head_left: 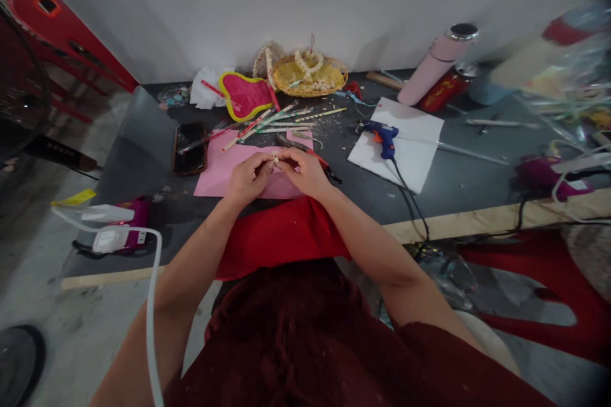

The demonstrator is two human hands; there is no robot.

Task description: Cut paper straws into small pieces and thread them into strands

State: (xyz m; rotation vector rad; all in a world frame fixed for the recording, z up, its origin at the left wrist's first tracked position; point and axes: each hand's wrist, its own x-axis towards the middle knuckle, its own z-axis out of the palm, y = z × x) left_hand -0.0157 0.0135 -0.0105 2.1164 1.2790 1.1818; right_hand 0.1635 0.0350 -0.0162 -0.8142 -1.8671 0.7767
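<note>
My left hand (249,178) and my right hand (303,172) meet over the pink paper (214,172). Their fingertips pinch a small pale beaded piece (275,158) between them; its details are too small to tell. Just behind my right hand lie pliers with red handles (324,164), partly hidden by it. Several striped paper straws (260,126) are heaped behind the hands, with pale crumbs scattered near them. A yellow woven basket (286,84) at the wall holds a heart-shaped beaded loop (309,63) and loose pale pieces.
A phone (189,147) lies left of the paper. On the right are a blue glue gun (386,138) on a white board (415,168), its cable over the front edge, a pink bottle (436,63) and a red can (446,89). A white cable (151,305) crosses near my left arm.
</note>
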